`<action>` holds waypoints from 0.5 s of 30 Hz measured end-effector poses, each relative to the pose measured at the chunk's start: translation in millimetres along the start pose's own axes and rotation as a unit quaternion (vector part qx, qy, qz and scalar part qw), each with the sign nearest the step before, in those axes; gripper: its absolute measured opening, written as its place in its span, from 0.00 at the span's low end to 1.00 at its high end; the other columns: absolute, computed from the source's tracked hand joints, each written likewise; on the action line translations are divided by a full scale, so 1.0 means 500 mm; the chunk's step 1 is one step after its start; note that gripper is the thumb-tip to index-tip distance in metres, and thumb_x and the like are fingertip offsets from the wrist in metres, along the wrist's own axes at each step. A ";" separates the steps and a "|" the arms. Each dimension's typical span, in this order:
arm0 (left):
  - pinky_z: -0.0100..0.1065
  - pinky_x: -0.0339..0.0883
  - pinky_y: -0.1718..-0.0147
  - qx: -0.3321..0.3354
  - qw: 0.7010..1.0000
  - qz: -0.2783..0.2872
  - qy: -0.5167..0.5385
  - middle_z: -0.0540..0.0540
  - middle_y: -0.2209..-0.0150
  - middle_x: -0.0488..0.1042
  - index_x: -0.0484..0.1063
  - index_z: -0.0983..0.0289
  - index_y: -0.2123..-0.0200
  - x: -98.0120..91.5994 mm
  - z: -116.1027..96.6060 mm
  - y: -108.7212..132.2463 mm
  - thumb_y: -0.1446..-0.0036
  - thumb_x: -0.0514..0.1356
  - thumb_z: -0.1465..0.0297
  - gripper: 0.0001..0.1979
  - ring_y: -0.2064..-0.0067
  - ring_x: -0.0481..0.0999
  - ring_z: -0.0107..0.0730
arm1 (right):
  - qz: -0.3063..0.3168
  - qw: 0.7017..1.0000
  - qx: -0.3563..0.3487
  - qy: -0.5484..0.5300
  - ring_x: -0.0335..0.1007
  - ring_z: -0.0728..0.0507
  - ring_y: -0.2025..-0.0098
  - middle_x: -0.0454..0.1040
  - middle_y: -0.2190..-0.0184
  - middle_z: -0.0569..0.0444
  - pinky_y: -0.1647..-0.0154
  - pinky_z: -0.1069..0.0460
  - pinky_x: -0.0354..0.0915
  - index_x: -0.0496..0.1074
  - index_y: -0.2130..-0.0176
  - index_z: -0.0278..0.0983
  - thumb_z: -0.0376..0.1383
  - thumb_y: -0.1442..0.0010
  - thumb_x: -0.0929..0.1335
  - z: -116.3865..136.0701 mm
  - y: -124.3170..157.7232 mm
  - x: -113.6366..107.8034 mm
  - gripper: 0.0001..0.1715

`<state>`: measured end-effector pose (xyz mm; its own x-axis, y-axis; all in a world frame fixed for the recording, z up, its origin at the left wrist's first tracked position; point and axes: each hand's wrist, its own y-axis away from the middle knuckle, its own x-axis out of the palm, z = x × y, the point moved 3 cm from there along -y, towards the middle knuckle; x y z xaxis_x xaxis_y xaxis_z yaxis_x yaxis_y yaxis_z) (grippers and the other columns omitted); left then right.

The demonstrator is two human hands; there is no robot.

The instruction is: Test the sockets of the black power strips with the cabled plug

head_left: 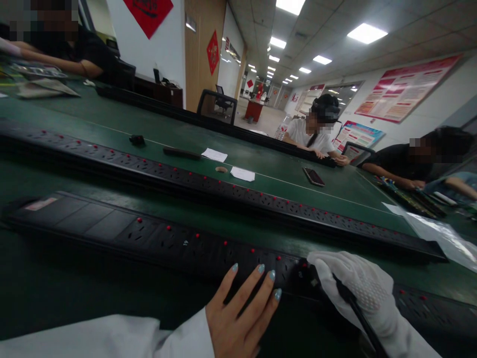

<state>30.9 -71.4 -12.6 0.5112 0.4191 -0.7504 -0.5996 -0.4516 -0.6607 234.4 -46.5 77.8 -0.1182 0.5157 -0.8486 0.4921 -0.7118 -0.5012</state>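
A long black power strip (pixel 156 238) with red dots beside its sockets lies along the near side of the green table. My bare left hand (pixel 246 313) rests on its front edge, fingers stretched out and apart. My right hand (pixel 357 288), in a white dotted glove, is closed around a black plug (pixel 311 278) at a socket of this strip. The plug's black cord (pixel 361 315) runs out under the fingers toward me. How far the plug sits in the socket is hidden by the glove.
Behind lies a second long black power strip (pixel 223 189). Farther back are a small black part (pixel 137 140), a dark bar (pixel 182 153), paper slips (pixel 243 174) and a phone (pixel 313 176). Several people sit around the table; one wears a white shirt (pixel 296 130). Plastic bags (pixel 443 233) lie at right.
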 end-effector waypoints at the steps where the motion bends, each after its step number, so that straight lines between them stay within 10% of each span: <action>1: 0.54 0.42 0.42 0.000 1.000 -0.004 0.000 0.55 0.40 0.58 0.66 0.61 0.48 0.001 0.000 0.000 0.44 0.54 0.66 0.20 0.38 0.52 0.45 | -0.011 1.000 0.001 0.013 0.73 0.48 0.69 0.76 0.69 0.58 0.65 0.54 0.64 0.71 0.64 0.40 0.34 0.44 0.64 -0.001 0.001 0.000 0.07; 9: 0.50 0.47 0.42 0.025 0.983 -0.176 -0.042 0.55 0.47 0.67 0.72 0.60 0.55 0.026 0.007 -0.006 0.41 0.52 0.68 0.13 0.44 0.64 0.40 | -0.039 0.993 -0.052 0.093 0.72 0.48 0.76 0.76 0.75 0.57 0.73 0.53 0.63 0.70 0.67 0.39 0.32 0.45 0.62 -0.002 -0.003 -0.006 0.07; 15: 0.46 0.47 0.40 -0.035 0.985 -0.165 -0.029 0.47 0.49 0.70 0.74 0.57 0.59 0.016 0.002 -0.020 0.42 0.55 0.71 0.10 0.46 0.66 0.32 | -0.060 0.988 -0.068 0.122 0.70 0.47 0.76 0.75 0.75 0.56 0.73 0.51 0.60 0.70 0.65 0.39 0.36 0.43 0.61 -0.009 0.017 0.006 0.08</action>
<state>40.4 -62.7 -12.1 0.6344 0.5947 -0.4939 -0.3619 -0.3360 -0.8695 242.2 -49.0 71.5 0.0206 0.7042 -0.7097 0.6012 -0.5759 -0.5540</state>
